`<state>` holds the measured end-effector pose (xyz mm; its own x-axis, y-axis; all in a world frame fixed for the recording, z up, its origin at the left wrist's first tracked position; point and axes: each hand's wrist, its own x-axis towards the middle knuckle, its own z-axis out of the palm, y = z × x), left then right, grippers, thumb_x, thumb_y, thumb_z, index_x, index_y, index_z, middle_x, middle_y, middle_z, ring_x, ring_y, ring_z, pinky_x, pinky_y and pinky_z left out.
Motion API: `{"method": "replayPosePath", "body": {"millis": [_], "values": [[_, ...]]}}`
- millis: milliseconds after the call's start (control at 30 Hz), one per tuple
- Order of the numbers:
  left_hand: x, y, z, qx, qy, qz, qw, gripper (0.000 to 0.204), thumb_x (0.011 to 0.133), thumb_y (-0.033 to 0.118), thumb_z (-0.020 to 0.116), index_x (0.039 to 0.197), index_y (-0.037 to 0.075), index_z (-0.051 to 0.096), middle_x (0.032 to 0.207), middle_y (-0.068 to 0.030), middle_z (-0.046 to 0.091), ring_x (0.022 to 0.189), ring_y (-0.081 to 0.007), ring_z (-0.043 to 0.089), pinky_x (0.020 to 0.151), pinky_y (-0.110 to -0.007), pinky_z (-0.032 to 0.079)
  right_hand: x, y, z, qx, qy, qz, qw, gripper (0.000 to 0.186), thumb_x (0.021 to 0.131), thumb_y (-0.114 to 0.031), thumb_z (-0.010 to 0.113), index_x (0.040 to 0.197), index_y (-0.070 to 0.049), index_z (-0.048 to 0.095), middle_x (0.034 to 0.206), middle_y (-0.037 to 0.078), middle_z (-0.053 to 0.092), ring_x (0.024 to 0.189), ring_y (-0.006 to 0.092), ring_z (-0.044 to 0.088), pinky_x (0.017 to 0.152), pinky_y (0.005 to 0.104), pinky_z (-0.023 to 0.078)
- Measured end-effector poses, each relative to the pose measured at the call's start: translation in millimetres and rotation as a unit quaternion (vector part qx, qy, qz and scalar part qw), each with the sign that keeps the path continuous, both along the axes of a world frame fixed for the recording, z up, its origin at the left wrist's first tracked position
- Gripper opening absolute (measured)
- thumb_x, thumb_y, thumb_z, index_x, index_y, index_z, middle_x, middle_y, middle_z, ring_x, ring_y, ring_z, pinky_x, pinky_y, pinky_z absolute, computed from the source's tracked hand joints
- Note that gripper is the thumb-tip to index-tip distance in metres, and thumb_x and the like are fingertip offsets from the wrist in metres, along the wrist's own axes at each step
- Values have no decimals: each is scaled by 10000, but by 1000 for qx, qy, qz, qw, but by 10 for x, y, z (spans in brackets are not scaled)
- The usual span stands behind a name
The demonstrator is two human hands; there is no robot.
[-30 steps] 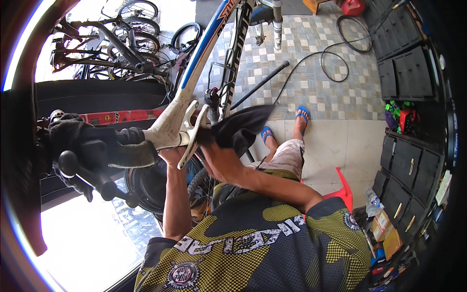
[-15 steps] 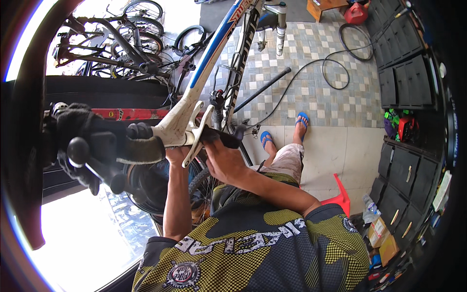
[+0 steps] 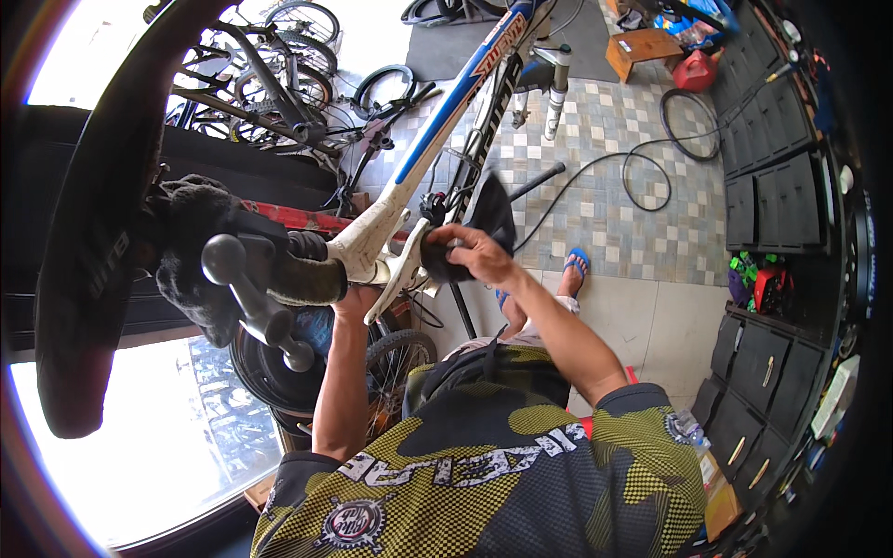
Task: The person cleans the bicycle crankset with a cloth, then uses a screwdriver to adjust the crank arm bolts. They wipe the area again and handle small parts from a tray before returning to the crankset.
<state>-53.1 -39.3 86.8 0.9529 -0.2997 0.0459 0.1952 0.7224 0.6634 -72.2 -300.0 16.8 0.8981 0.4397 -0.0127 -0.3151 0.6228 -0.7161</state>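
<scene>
A white bicycle frame [image 3: 372, 223] with blue and orange on its tube slants up and away before me. It is held at its near end by a repair stand clamp [image 3: 251, 293] with dark padding and a grey handle. My right hand [image 3: 476, 253] has its fingers closed around a black cloth [image 3: 491, 212], part of which flares up beyond the hand, beside the frame's white rear dropout arm [image 3: 400, 279]. Below the frame, by the clamp, is my left hand [image 3: 353, 302]; its fingers are hidden behind the frame. A black saddle [image 3: 88, 251] stands at the left.
Several bicycles [image 3: 279, 84] stand at the far left. A black hose [image 3: 619, 158] loops across the tiled floor. Black drawers [image 3: 777, 205] line the right side. A wooden stool [image 3: 642, 48] and red jug [image 3: 694, 71] are far off. A wheel [image 3: 400, 358] is below the frame.
My right hand has moved rightward and up, away from the frame's rear end, with the black cloth now spread upward. The view has shifted, and my left hand stays under the frame.
</scene>
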Motion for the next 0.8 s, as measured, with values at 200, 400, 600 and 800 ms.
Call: {"method": "replayPosePath", "body": {"millis": [200,400,600,800], "values": [[-51,-21,71,106,2,29,994,972,910,738,614,1511,-16,489,1524,-207,542,1401,-374,523,1215,-543,376,-45,727,-182,217,127,-16,968,445,1022,-10,597,1464,-41,557,1295,66,689,1071,139,704,936,287,592],[-43,-12,64,121,-3,36,992,993,886,749,647,1506,-13,498,1514,-206,553,1392,-368,533,1215,-536,373,94,1017,-139,294,166,-116,934,289,1025,-3,598,1303,-24,676,1207,84,731,1065,165,714,952,321,589],[-40,4,-22,37,-21,6,999,761,1061,642,435,1507,29,504,1482,-186,590,1372,-339,560,1213,-519,388,187,970,18,163,172,-99,966,103,957,-96,761,1039,-68,704,887,-3,714,756,92,690,678,292,604],[-13,84,-95,89,-41,0,995,818,1005,685,507,1500,34,518,1492,-189,579,1354,-340,579,1190,-522,422,137,709,94,233,153,-12,960,298,976,-68,721,1270,-51,672,1127,82,729,947,150,728,809,338,625]]}}
